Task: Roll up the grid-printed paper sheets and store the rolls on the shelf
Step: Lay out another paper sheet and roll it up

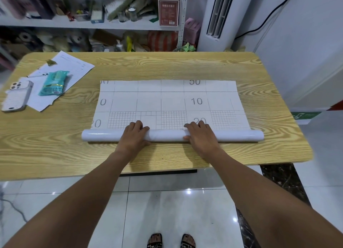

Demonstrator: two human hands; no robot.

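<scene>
A white grid-printed paper sheet (167,101) with grey numbers lies flat on the wooden table (167,65). Its near end is wound into a glossy white roll (104,135) that runs left to right across the table. My left hand (134,134) lies over the roll left of centre, fingers curled over its top. My right hand (201,134) grips the roll right of centre the same way. The white shelf (89,23) stands behind the table, crowded with items.
At the table's left lie a phone in a white case (17,96), a teal wipes pack (53,83) and printed papers (74,67). A red-brown box (168,10) stands on the shelf. A tall white air conditioner (220,15) is at the back right.
</scene>
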